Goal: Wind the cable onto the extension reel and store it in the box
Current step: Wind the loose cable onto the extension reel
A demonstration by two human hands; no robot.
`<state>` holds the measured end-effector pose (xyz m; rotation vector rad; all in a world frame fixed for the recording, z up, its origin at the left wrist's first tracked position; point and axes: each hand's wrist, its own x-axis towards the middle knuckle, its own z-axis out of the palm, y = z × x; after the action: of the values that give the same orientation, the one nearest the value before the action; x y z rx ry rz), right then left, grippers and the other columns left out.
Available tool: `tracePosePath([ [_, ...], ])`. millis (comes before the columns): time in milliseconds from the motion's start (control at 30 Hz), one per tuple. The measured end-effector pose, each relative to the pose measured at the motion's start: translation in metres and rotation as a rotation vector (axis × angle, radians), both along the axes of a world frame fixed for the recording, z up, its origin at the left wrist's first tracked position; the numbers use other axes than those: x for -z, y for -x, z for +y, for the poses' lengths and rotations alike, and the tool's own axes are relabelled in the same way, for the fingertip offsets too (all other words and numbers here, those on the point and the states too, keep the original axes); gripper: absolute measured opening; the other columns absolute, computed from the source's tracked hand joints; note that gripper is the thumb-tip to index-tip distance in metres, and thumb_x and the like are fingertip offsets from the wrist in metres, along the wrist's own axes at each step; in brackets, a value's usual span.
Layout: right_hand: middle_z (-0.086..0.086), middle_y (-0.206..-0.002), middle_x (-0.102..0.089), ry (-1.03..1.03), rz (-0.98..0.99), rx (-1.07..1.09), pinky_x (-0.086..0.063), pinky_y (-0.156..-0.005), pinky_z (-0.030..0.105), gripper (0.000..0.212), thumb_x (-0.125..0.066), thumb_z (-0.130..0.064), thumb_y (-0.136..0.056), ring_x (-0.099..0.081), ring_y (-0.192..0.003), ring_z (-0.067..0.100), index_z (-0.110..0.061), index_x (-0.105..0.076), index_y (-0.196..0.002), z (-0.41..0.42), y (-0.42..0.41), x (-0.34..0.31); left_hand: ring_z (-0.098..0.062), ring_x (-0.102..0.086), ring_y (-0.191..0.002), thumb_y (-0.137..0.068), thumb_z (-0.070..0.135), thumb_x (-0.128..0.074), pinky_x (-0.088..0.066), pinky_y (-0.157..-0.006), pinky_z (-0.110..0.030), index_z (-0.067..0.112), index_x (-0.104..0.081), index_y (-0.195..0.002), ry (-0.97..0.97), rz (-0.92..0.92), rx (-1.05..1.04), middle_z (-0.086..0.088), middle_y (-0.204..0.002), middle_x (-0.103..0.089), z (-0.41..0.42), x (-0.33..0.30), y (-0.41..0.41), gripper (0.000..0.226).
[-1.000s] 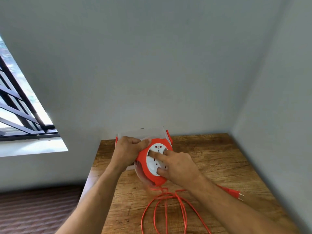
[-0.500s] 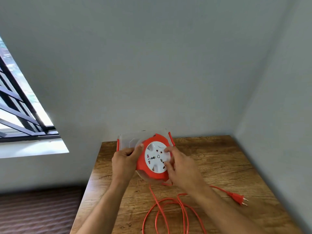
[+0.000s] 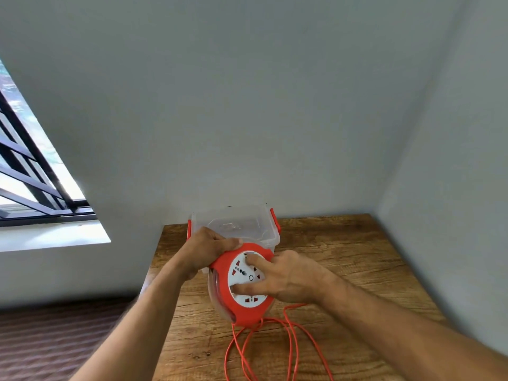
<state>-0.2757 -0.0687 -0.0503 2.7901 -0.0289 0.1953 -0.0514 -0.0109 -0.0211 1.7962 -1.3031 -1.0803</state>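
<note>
The orange extension reel (image 3: 242, 306) with a white socket face is held on edge above the wooden table (image 3: 343, 270). My left hand (image 3: 206, 251) grips its upper left rim, thumb over the top. My right hand (image 3: 286, 276) lies on the white face, its fingers curled into the face's recesses. Loose orange cable (image 3: 275, 350) hangs from the reel's bottom and loops across the table toward me. The clear plastic box (image 3: 264, 229) with orange latches stands open just behind the reel, against the wall.
The table sits in a corner, with grey walls behind and to the right. Its left edge drops to a dark floor (image 3: 55, 339). A barred window (image 3: 33, 182) is at the far left.
The reel has come down and toward me, away from the box. My right hand's fingers have shifted round on the white face. The plug is out of sight now.
</note>
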Motion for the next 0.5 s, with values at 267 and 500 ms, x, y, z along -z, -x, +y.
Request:
tracePosePath([
  [267, 0.008, -0.116, -0.068, -0.172, -0.244, 0.491, -0.058, -0.060, 0.037, 0.065, -0.056, -0.055, -0.086, -0.070, -0.075, 0.029, -0.046, -0.028, -0.144, 0.008, -0.008, 0.005, -0.024, -0.064, -0.059, -0.090, 0.045, -0.075, -0.052, -0.063, -0.034, -0.005, -0.076, -0.073, 0.241, -0.053, -0.199, -0.027, -0.070, -0.070, 0.005, 0.008, 0.017, 0.053],
  [500, 0.002, -0.068, -0.061, -1.981, -0.999, 1.191, -0.034, -0.039, 0.020, 0.031, -0.063, -0.043, -0.092, -0.047, -0.040, 0.007, -0.015, -0.062, -0.106, 0.031, -0.043, -0.017, -0.007, -0.046, -0.052, -0.083, 0.026, -0.084, -0.034, -0.049, -0.016, 0.029, -0.058, -0.053, 0.681, -0.235, -0.353, 0.006, -0.058, -0.047, 0.021, 0.021, 0.058, 0.039],
])
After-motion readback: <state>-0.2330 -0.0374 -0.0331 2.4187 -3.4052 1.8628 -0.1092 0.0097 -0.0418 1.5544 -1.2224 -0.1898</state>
